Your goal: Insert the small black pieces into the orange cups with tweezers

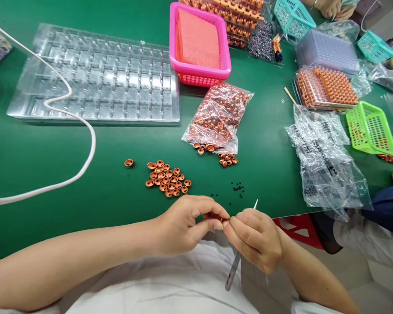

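My left hand (191,222) pinches a small copper-coloured part (223,220), mostly hidden by the fingertips. Against it rest the fingertips of my right hand (257,237), which also holds grey tweezers (233,270), their pointed tip sticking up above the knuckles. Just beyond my left hand lies a group of copper-coloured cups (169,178), with one single cup (129,163) off to its left. Tiny black pieces (238,188) are scattered on the green table ahead of both hands. Further back is a clear bag (218,115) full of copper cups, some spilled at its mouth.
Clear plastic trays (98,78) are stacked at the back left, crossed by a white cable (93,144). A pink basket (199,79) holds an orange-pink stack. Plastic bags (327,165) and a green basket (370,128) lie right. Another person's hands (330,8) show at the top right.
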A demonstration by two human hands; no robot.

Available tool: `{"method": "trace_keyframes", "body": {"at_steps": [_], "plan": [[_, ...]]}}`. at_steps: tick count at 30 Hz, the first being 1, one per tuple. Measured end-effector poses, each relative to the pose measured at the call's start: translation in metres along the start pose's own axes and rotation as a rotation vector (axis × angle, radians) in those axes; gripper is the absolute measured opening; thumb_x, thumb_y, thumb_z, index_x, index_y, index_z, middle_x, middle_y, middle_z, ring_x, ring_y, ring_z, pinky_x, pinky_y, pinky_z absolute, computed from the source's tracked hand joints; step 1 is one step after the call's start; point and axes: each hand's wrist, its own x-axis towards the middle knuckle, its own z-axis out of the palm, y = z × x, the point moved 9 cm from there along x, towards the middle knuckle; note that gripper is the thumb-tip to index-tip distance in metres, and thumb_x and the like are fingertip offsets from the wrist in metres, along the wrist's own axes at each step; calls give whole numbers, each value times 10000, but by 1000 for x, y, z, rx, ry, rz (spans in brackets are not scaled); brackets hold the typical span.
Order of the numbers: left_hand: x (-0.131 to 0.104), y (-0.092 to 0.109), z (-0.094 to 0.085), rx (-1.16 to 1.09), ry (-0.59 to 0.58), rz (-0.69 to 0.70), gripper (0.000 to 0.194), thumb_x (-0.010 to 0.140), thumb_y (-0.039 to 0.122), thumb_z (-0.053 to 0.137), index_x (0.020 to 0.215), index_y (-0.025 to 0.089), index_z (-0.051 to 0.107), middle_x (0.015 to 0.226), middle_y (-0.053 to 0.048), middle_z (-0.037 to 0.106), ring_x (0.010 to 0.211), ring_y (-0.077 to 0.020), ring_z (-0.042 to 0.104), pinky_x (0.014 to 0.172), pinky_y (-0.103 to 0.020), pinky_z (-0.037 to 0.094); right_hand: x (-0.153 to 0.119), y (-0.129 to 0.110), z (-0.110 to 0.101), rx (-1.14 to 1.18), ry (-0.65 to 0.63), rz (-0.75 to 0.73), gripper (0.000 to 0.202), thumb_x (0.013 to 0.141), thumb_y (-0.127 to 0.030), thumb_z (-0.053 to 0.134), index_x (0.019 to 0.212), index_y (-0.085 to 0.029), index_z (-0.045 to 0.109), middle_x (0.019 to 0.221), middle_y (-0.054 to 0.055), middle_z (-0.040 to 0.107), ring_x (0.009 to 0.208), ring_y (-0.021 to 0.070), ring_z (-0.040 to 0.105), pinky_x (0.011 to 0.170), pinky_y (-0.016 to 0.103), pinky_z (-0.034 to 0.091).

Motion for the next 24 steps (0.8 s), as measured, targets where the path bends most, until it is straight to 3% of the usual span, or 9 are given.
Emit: {"method": "trace_keyframes", "body": {"at_steps": [3,10,15,19,24], "plan": [[-1,1,2,-1,-9,24,170,936,128,609,963,120,776,822,-62,763,707,-140,684,652,-208,535,1,-6,-6,32,57,-58,374,996,-94,359,1005,-58,731,935,142,685,778,191,600,568,334,489],[-1,-1,2,50,-21,67,180,954,134,605,1008,134,777,833,-54,755,721,-136,682,673,-211,534,4,-3,-4,52,21,-31,362,981,-92,370,1027,-39,726,917,149,700,735,195,581,551,345,502],[2,-5,0,62,7,107,180,961,176,602,1016,157,772,837,-37,745,736,-131,669,692,-215,522,-2,4,1,9,32,28,259,960,-77,482,1107,-106,693,865,95,704,731,188,602,584,335,539],[6,-16,0,-107,-45,-99,166,947,242,636,999,154,767,873,-41,762,776,-147,682,737,-238,543,-8,18,-2,108,168,216,293,940,-54,595,1219,-139,627,860,53,705,725,159,639,638,300,575],[5,-28,5,-431,-74,-313,236,882,337,743,1001,134,748,884,-53,747,794,-164,681,766,-283,567,-13,24,-8,126,319,370,351,882,-19,699,1197,-165,642,873,48,710,733,148,651,640,275,573]]}}
